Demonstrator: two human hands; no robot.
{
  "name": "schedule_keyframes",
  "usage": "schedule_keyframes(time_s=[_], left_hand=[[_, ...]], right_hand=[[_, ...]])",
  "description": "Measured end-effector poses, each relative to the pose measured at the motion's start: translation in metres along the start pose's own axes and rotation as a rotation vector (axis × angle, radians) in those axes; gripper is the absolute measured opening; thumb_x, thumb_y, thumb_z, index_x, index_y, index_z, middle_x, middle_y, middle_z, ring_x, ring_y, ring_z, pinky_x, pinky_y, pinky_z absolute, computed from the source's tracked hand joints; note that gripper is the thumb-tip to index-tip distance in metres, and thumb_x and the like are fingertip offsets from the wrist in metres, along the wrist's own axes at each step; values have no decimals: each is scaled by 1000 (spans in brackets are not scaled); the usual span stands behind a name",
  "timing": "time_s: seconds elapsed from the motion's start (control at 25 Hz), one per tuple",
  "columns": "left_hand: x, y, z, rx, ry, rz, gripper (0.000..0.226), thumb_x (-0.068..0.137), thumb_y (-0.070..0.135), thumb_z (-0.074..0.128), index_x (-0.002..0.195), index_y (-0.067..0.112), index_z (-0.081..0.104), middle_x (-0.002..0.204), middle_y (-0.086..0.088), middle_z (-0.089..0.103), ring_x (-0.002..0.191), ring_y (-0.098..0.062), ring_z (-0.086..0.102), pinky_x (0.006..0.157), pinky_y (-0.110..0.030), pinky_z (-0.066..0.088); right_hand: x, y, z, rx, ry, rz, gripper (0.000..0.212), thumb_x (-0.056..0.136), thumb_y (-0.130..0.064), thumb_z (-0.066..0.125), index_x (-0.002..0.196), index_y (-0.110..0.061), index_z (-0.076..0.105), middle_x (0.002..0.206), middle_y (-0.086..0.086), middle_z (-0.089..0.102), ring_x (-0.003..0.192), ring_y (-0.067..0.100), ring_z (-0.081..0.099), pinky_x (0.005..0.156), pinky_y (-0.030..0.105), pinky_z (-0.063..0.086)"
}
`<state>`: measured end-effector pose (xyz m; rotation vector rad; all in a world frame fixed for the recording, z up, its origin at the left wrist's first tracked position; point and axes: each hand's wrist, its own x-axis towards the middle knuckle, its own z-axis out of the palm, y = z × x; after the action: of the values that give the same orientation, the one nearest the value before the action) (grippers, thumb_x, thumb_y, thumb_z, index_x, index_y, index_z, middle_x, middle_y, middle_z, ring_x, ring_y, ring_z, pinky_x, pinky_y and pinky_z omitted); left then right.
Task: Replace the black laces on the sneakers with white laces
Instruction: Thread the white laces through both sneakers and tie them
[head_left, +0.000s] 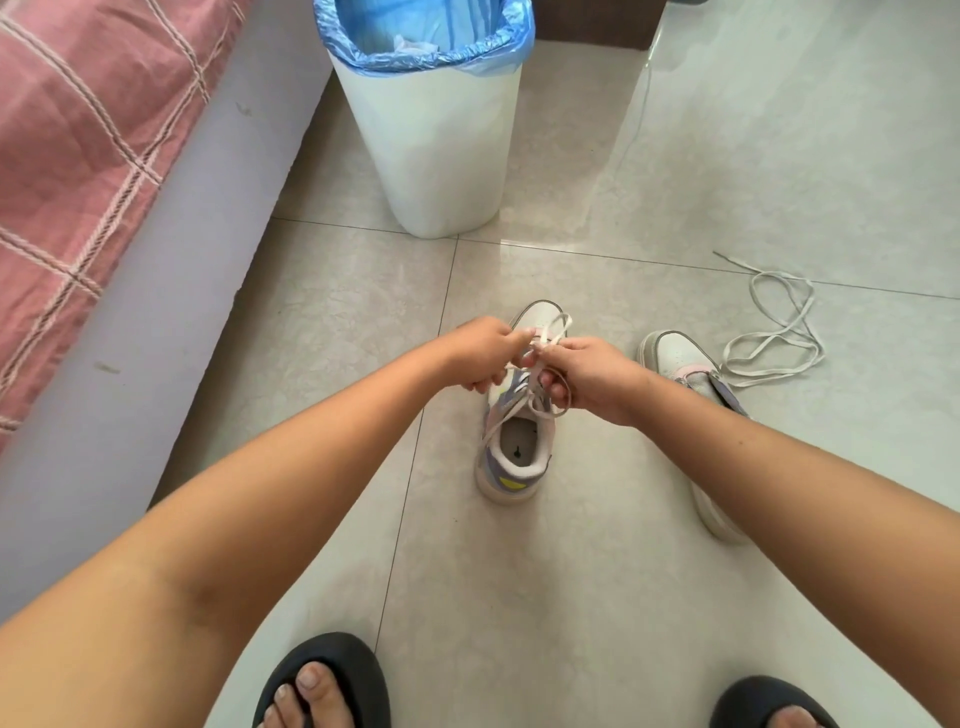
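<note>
— Where's the first sneaker (514, 457)?

— Upright on the floor tiles, toe pointing away, heel collar nearest. It's white with lilac panels and a yellow patch at the heel — a white lace (540, 402) is threaded through it, with loops raised over the tongue.

— And the other?

— The second sneaker (685, 364) stands to its right, partly hidden, with no lace visible in it. A loose white lace (774, 332) lies in tangled loops just beside its toe.

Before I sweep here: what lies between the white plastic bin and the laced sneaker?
Head view: only bare pale floor tile between the white plastic bin and the laced sneaker.
</note>
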<state>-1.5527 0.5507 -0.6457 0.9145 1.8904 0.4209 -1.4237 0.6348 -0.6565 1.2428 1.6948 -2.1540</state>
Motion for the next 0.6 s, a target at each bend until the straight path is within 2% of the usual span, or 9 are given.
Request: schedule_keyframes(time_s=[0.12,0.2,0.28,0.36,0.4,0.44,0.52,0.56,0.6], left_hand=[[-19,-16,-10,-7,3,50,33,97,31,48,73,12,60,61,0,47,48,-10,41,44,-17,34],[-35,-20,-14,-61,-205,31,29,96,29,52,74,12,62,55,3,48,45,-9,39,43,-17,32],[-45,-18,-11,64,-428,-2,25,95,28,53,77,14,63,56,6,54,46,-9,42,45,-17,33],[-43,-14,-7,230,-537,-19,23,96,29,51,81,18,65,68,6,63,53,-10,52,47,-17,36],[-38,-12,-6,260,-482,-25,22,97,27,50,84,18,65,77,5,65,60,-12,57,48,-18,38],[-30,-11,-5,231,-339,-16,20,97,23,48,88,17,64,85,2,66,67,-13,60,50,-19,40],[-13,-10,-1,3,51,48,20,95,8,42,102,14,60,102,-6,65,86,-15,59,58,-18,42],[-7,-8,1,-161,133,72,28,93,1,39,110,13,57,109,-7,64,93,-14,56,63,-17,42],[-2,-7,5,-297,110,91,35,91,-4,36,115,12,55,112,-6,63,96,-13,55,67,-16,41]], right_hand=[[0,7,-9,157,5,201,23,100,-21,43,83,-16,57,61,-3,61,46,4,49,51,18,30],[0,8,-12,177,2,266,21,98,-19,47,80,-17,57,65,-3,66,45,2,53,47,16,28],[2,6,-9,198,-22,299,16,94,-12,53,79,-16,58,71,-2,66,47,0,54,45,13,27],[3,1,-7,232,14,291,21,87,2,58,77,-17,55,66,-2,66,48,2,55,50,15,28],[3,0,-7,210,39,254,27,83,8,58,76,-18,52,61,-2,65,49,3,57,53,17,30],[1,0,-6,135,49,195,32,80,12,58,73,-18,50,59,-2,64,50,5,59,55,20,32],[-1,-1,-4,-60,47,39,37,76,16,59,67,-18,48,62,1,59,55,10,57,57,22,36],[-2,1,-2,-159,63,-65,37,75,17,59,65,-17,49,64,2,56,58,12,55,58,22,40],[-2,4,-1,-312,127,-212,34,75,16,58,65,-16,52,66,2,54,62,16,53,61,25,43]])
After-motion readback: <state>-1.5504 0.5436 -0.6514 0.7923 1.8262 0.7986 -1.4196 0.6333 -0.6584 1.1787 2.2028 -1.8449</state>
